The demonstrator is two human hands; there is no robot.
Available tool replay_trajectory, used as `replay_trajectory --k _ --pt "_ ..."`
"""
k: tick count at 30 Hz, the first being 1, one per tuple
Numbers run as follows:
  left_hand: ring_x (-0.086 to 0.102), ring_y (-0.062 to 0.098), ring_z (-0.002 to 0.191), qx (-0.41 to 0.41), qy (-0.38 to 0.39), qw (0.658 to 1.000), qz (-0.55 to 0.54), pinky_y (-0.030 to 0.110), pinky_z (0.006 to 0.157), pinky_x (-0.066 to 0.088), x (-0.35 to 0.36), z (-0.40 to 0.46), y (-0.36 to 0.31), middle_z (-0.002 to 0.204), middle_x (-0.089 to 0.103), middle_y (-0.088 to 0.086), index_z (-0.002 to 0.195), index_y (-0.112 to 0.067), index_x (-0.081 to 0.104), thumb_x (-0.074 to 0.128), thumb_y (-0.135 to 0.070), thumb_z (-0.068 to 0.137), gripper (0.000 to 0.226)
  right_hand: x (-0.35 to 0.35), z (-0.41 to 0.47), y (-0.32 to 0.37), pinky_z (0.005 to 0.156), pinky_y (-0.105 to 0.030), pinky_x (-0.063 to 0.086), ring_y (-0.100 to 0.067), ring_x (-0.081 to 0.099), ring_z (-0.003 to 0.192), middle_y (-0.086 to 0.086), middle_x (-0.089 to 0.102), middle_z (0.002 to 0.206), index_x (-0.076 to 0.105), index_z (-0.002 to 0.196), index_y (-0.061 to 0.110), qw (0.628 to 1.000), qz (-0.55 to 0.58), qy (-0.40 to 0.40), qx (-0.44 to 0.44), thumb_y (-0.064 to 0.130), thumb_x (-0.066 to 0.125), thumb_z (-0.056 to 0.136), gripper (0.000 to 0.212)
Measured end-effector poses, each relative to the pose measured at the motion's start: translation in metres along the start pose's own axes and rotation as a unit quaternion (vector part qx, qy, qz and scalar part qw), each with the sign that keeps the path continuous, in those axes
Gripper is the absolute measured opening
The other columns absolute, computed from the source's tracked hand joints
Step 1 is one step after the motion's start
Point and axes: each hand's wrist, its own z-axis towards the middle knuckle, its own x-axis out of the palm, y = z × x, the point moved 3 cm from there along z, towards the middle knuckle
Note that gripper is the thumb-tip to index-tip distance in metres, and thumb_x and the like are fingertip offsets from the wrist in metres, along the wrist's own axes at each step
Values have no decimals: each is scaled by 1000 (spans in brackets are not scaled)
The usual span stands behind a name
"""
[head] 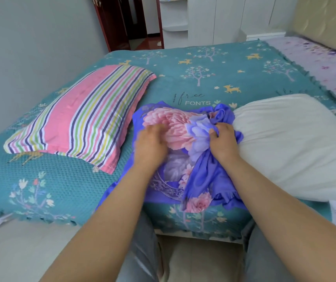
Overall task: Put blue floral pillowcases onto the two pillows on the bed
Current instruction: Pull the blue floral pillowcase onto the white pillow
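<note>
Blue floral pillowcase fabric with big pink flowers lies bunched on the bed in front of me. My left hand is blurred and lies on the fabric's pink flower; whether it grips is unclear. My right hand grips a bunched fold of the blue fabric at the left end of a bare white pillow. A second pillow with pink and multicoloured stripes lies to the left, apart from the fabric.
The bed carries a teal cover printed with trees and deer. A purple sheet shows at the far right by a beige headboard. A grey wall runs along the left; a doorway and white cupboards stand beyond the bed.
</note>
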Motion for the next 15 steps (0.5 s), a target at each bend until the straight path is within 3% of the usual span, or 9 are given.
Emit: replay_trajectory --k 1,2,4,6,7,9,11,13,15 --pt "47 37 119 -67 -28 995 68 41 100 37 -11 3 27 129 52 16 127 -14 51 44 -32 87 44 -8 -3 1 99 -34 32 -33 45 120 -21 48 128 55 119 -3 1000 -9 -19 -6 15 46 97 30" --pt "41 39 126 -154 -4 983 96 44 104 33 -15 5 55 137 43 19 135 -11 42 45 -44 90 56 -15 -7 3 98 -36 32 -35 45 118 -22 49 126 55 116 -3 999 -29 -40 -17 16 46 97 29" --pt "39 36 131 -311 133 941 -13 44 112 28 -15 1 101 145 39 18 143 -9 33 50 -77 74 98 -29 -17 7 95 -42 36 -39 46 113 -22 49 121 55 113 0 991 -105 -78 -41 25 52 93 32" --pt "56 27 117 -374 220 882 -183 42 109 36 -8 -8 121 129 59 11 132 -18 53 53 -94 40 120 -44 -29 13 89 -44 41 -39 48 110 -22 50 119 51 115 1 982 -169 -84 -21 45 53 90 50" --pt "62 25 108 -374 232 870 -221 40 106 40 -7 -11 123 118 66 9 121 -21 61 56 -93 38 110 -52 -35 16 84 -43 43 -38 51 110 -21 52 119 48 116 1 979 -197 -60 11 57 47 89 62" --pt "68 22 92 -357 238 860 -276 35 97 46 -14 -16 108 100 73 9 101 -20 69 59 -79 64 71 -65 -44 24 78 -39 41 -34 57 106 -17 59 114 48 114 5 961 -268 29 62 74 28 85 78" --pt "71 18 73 -347 244 846 -324 30 82 48 -16 -15 92 87 74 7 88 -18 70 58 -61 80 45 -66 -50 29 78 -36 39 -30 58 104 -11 61 105 52 104 11 951 -272 118 84 82 20 79 82" --pt "70 16 69 -299 215 871 -326 27 72 49 -25 -6 68 90 73 4 87 -17 68 63 -56 81 39 -54 -57 40 87 -36 42 -28 54 113 -9 55 117 47 118 9 960 -189 186 91 89 25 69 97" --pt "66 16 82 -211 117 926 -291 26 75 48 -35 11 46 98 70 1 96 -19 66 66 -55 78 41 -31 -62 50 105 -45 35 -33 38 132 -15 25 151 13 148 10 963 -155 201 91 91 38 61 121"
